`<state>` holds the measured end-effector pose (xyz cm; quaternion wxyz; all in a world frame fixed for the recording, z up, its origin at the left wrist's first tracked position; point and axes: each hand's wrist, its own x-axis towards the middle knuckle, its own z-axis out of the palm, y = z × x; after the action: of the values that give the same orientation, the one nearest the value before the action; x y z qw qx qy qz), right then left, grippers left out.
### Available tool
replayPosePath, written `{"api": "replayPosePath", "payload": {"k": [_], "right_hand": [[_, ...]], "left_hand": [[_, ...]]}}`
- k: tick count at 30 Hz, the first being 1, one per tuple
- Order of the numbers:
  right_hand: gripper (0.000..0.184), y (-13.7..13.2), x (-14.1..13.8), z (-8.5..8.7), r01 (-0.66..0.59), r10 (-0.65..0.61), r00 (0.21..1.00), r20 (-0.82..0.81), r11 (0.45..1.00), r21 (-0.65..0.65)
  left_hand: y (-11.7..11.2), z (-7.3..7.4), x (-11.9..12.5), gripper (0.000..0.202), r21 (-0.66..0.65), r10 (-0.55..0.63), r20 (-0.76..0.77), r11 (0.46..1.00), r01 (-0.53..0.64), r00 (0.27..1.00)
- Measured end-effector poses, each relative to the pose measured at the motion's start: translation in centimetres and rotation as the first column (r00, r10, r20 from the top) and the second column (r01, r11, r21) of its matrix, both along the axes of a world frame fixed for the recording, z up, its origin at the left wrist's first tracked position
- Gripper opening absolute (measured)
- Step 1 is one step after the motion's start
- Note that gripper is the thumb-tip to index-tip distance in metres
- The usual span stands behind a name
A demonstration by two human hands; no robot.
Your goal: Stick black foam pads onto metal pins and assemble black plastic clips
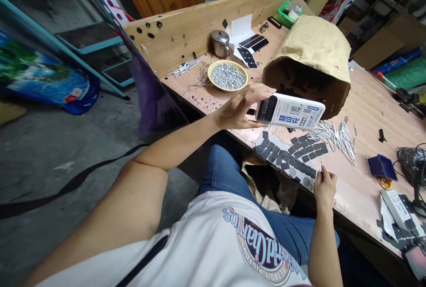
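Note:
My left hand (241, 107) is closed on one end of a white power bank (294, 112) with blue lettering and a dark end panel. It is raised above the near part of the bench. At the bench's front edge, my right hand (325, 187) pinches a thin stick-like tool (321, 169), mostly hidden by the fingers. Between the hands lies a sheet of black adhesive pads (282, 156). Thin silver rods (337, 138) are heaped just beyond it. A brown paper bag (314, 41) lies open behind the power bank, with dark pieces inside.
A yellow bowl (246, 77) of small metal parts stands near a lidded steel cup (220, 44). More rods (189, 66) lie along the wooden backboard (186, 34). At the right are a dark blue box (381, 167), a white power strip (396, 209) and cables. A green basket (284, 18) is at the back.

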<state>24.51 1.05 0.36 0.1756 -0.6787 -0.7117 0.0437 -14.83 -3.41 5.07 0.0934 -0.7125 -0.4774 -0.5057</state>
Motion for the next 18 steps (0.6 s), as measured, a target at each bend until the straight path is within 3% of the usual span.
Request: {"api": "replayPosePath", "payload": {"k": [5,9,14,18], "right_hand": [[0.057,0.0,0.0,0.0,0.004,-0.004,1.000,-0.009,1.000,0.015],[0.055,0.0,0.6,-0.4,-0.001,0.001,1.000,-0.016,0.999,0.032],[0.051,-0.2,1.3,-0.5,0.018,-0.019,0.999,-0.026,1.000,-0.010],[0.050,-0.4,1.3,-0.4,0.043,-0.044,0.999,-0.032,0.998,-0.035]], "left_hand": [[-0.4,-0.4,-1.0,0.074,-0.016,0.031,0.069,0.999,-0.030,0.997],[-0.7,-1.3,-3.6,0.081,-0.062,0.234,0.228,0.972,-0.225,0.945],[-1.2,-3.2,-10.1,0.087,-0.126,0.496,0.469,0.857,-0.500,0.731],[-2.2,-5.5,-14.7,0.095,-0.200,0.653,0.561,0.704,-0.682,0.509]]}}
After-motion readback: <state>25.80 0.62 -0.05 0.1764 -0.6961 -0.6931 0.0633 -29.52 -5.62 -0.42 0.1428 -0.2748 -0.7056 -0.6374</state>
